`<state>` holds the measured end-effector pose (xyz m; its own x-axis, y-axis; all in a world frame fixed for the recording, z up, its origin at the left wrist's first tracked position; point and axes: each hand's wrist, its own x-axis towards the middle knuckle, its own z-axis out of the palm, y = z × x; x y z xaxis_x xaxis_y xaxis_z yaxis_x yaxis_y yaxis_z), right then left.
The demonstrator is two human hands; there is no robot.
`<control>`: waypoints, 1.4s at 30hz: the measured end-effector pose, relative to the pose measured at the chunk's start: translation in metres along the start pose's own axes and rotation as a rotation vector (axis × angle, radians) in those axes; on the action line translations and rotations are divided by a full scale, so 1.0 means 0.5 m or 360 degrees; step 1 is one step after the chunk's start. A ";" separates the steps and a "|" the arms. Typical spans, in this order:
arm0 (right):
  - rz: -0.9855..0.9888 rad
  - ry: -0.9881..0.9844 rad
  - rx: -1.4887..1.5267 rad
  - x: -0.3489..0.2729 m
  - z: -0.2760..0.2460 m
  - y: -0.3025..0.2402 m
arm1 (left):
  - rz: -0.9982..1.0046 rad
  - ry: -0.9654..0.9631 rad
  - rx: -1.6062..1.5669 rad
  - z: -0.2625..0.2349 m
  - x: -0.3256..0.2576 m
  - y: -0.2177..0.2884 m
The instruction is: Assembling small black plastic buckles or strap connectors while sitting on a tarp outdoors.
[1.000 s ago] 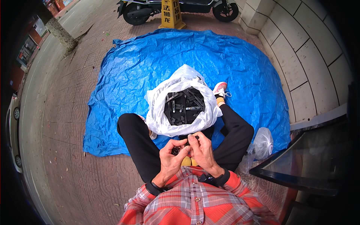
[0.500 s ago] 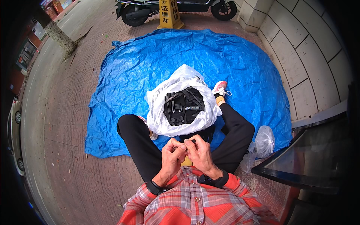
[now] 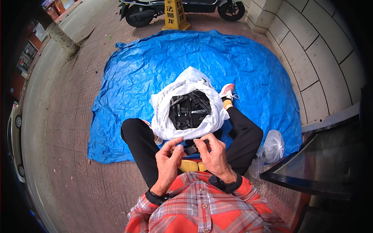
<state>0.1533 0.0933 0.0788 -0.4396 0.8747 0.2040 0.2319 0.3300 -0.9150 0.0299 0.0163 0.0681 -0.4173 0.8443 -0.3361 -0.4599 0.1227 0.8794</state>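
Both hands are raised in front of my body, just on the near side of a white plastic bag (image 3: pixel 163 130). The bag's mouth is wide, and inside lie many small, narrow black parts (image 3: pixel 190 108), some with shiny faces. My right hand (image 3: pixel 214 157) pinches a small black piece (image 3: pixel 206 143), whose exact kind is hidden by the fingers. To its left, my left hand (image 3: pixel 168 165) has its thumb and index finger parted, and I see nothing between them. A gap separates the two hands.
A crumpled blue tarp (image 3: pixel 128 77) lies under the bag and my legs. Something yellow (image 3: pixel 189 166) shows between my legs. A tied clear bag (image 3: pixel 274 146) sits at right, beside a dark-framed panel (image 3: pixel 318 159). A yellow sign stand (image 3: pixel 175 15) and a scooter (image 3: pixel 143 14) are beyond.
My hands were together at the fingertips and have drawn apart, the left one moving left and the right one slightly right. The black piece now shows more in my right hand.
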 end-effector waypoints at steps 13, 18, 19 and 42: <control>0.0251 -0.0223 0.0398 -0.008 -0.009 -0.012 | -0.0136 -0.0463 -0.0007 0.000 -0.001 0.029; 0.0118 -0.0153 0.0322 -0.011 -0.002 0.000 | -0.0088 -0.0369 0.0166 0.022 -0.005 0.018; 0.0120 -0.0156 0.0322 -0.012 -0.002 0.001 | 0.0033 -0.0340 0.0275 0.025 -0.006 0.010; 0.0927 -0.0256 0.1285 -0.018 -0.012 0.006 | -0.0243 -0.0302 -0.0090 0.024 -0.009 0.013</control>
<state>0.1632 0.0887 0.0765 -0.5711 0.7451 -0.3446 -0.1831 -0.5248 -0.8313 0.0382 0.0195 0.0795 -0.1876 0.9016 -0.3898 -0.5519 0.2316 0.8011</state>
